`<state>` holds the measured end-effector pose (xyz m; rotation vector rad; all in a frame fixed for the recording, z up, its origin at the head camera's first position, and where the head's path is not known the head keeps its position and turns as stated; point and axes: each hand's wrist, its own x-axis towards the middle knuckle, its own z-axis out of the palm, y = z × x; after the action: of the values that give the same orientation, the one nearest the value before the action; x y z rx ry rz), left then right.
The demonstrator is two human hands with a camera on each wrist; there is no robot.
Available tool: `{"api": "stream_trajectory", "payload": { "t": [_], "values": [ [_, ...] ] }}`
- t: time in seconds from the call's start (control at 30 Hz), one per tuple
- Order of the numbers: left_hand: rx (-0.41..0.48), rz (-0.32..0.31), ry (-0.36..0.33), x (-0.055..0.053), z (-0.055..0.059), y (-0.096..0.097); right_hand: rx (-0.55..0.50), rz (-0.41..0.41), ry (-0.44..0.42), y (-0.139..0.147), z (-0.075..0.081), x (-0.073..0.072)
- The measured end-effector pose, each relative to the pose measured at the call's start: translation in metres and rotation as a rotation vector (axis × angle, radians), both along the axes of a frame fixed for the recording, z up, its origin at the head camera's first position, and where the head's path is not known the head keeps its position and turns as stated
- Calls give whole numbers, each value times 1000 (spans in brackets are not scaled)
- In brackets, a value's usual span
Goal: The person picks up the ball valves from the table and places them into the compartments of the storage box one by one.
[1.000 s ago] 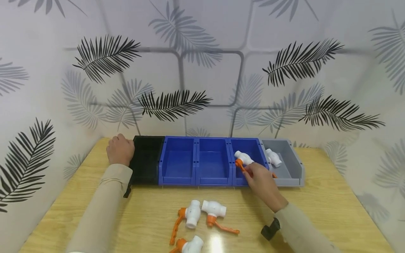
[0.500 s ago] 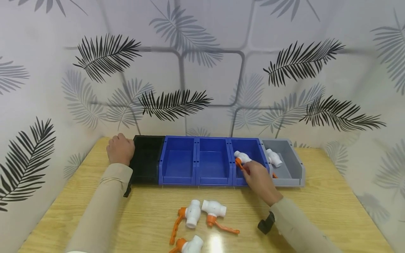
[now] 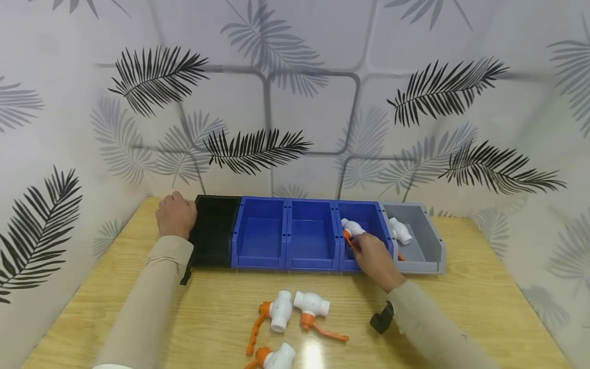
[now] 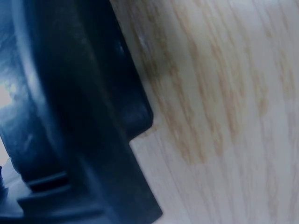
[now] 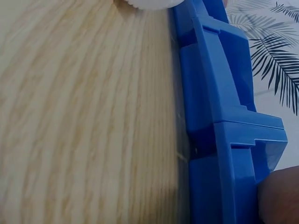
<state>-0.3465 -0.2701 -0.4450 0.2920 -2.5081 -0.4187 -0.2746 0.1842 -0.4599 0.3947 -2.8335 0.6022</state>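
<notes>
A white ball valve with an orange lever lies in the rightmost blue bin. My right hand reaches over that bin's front and pinches the valve's lever. In the right wrist view, only a bit of the hand shows beside the blue bin fronts. My left hand is at the left edge of the black bin, knuckles up, its fingertips hidden. Whether it grips the bin's rim I cannot tell. The left wrist view shows a dark plastic part close up over the wood.
Two more blue bins stand in the row. At its right end a grey bin holds another ball valve. Several ball valves lie on the wooden table. A patterned wall stands behind.
My right hand has shifted slightly left and inward over the blue bin, still on the valve's lever. The left hand stays at the black bin. The head view has tilted slightly.
</notes>
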Motion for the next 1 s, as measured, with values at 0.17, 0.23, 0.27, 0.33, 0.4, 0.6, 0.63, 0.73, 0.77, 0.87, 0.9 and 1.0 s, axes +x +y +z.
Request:
{"api": "stream_trajectory", "payload": {
  "t": [0.17,0.23,0.27,0.33,0.4,0.6,0.63,0.73,0.77,0.87,0.9,1.0],
  "values": [
    [0,2,8,-2,-1,0,-31,-12,-61,1,-3,-7],
    [1,1,12,-2,-2,0,-48,-24,-90,1,-4,-9],
    [2,1,14,-2,-2,0,-58,-32,-105,0,-5,-9],
    [3,-1,23,-2,-2,1,-70,-44,-129,0,-5,-10],
    [2,-2,32,-2,-3,1,-76,-54,-143,0,-5,-11],
    [-2,-1,4,-3,-2,1,-40,-64,-195,-2,1,-14],
    [-2,0,-1,-2,-1,1,-30,-65,-203,-2,1,-14],
    [-9,2,14,-2,-1,2,-8,-82,-216,-4,3,-16],
    [-12,2,21,-2,-1,2,-3,-88,-216,-4,3,-17],
    [-18,4,38,-1,-2,3,2,-103,-214,-5,3,-17],
    [-21,4,40,-1,-1,2,2,-107,-212,-5,3,-18],
    [-35,5,60,-1,-1,1,-6,-108,-200,-6,2,-18]
  ]
}}
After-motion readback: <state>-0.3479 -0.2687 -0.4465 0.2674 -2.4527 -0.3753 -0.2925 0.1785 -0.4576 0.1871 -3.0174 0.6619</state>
